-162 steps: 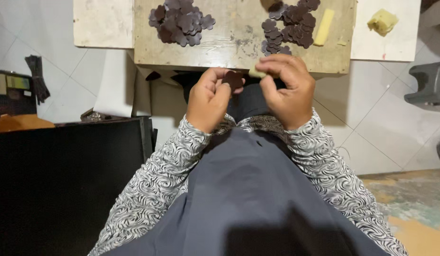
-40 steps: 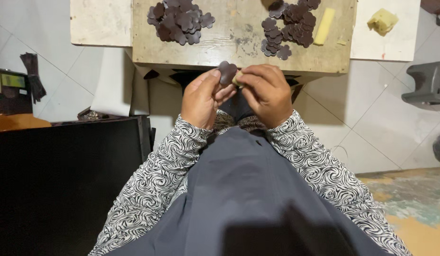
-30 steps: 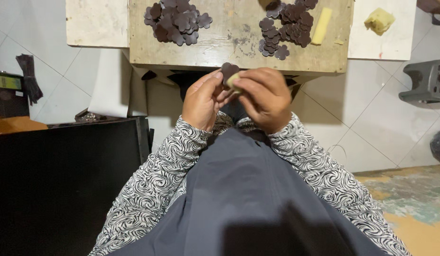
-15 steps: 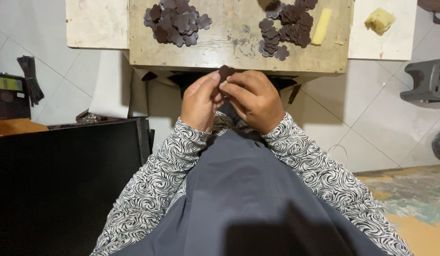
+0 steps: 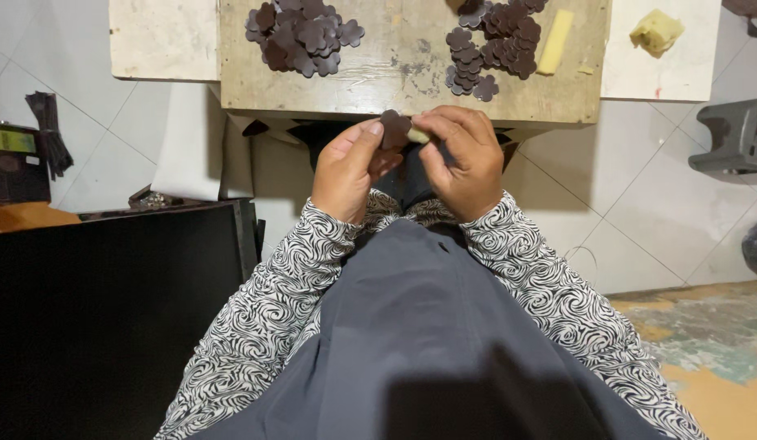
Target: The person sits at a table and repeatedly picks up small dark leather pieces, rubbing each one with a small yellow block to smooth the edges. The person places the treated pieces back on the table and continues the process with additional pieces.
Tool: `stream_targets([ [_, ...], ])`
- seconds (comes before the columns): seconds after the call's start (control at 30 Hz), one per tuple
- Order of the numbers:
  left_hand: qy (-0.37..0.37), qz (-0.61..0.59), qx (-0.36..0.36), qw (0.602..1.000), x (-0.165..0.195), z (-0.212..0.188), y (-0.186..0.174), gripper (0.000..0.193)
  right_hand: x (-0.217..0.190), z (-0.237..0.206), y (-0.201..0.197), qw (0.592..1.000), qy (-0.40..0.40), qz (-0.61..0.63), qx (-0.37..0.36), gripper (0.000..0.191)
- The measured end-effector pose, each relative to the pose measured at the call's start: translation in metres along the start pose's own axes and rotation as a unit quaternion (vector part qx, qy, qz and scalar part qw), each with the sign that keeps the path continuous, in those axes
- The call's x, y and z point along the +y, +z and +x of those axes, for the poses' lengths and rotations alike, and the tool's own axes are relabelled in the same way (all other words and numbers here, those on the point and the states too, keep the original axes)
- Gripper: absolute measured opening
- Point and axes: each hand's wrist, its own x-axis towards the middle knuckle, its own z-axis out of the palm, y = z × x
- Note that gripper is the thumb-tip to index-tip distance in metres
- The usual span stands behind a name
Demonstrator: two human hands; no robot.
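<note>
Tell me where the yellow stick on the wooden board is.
In the head view, the yellow stick lies at the wooden board's upper right, just right of the right-hand pile of dark flower-shaped pieces.

Only one item qualifies: a dark box point(image 5: 16, 163) at the far left edge, on the orange-brown surface point(image 5: 24, 218) beside the black panel point(image 5: 118, 318). It carries a small rectangular label point(image 5: 14, 141) on its upper face, yellow-green, with a pale strip at the left end. The box is cut off by the frame, so its full shape can't be told. A bundle of dark strips point(image 5: 48, 130) stands just right of it. No screens or signs in view.
</note>
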Motion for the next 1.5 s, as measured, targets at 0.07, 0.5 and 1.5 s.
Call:
stream_targets([
  [0.07, 0.007, 0.0, 0.003, 1.0, -0.001, 0.001, -0.001, 0.029, 0.0, 0.0, 0.001, 1.0, -0.002, 0.004, -0.011, 0.032],
  [0.5, 0.022, -0.004, -0.001, 1.0, 0.01, -0.003, 0.003, 0.028, 0.005, -0.004, 0.008, 0.999, 0.003, 0.031, -0.037, 0.027],
  [1.5, 0.011, 0.007, 0.005, 1.0, 0.006, 0.002, -0.002, 0.024, 0.013, -0.009, 0.017, 0.996, 0.048, 0.063, -0.045, 0.025],
])
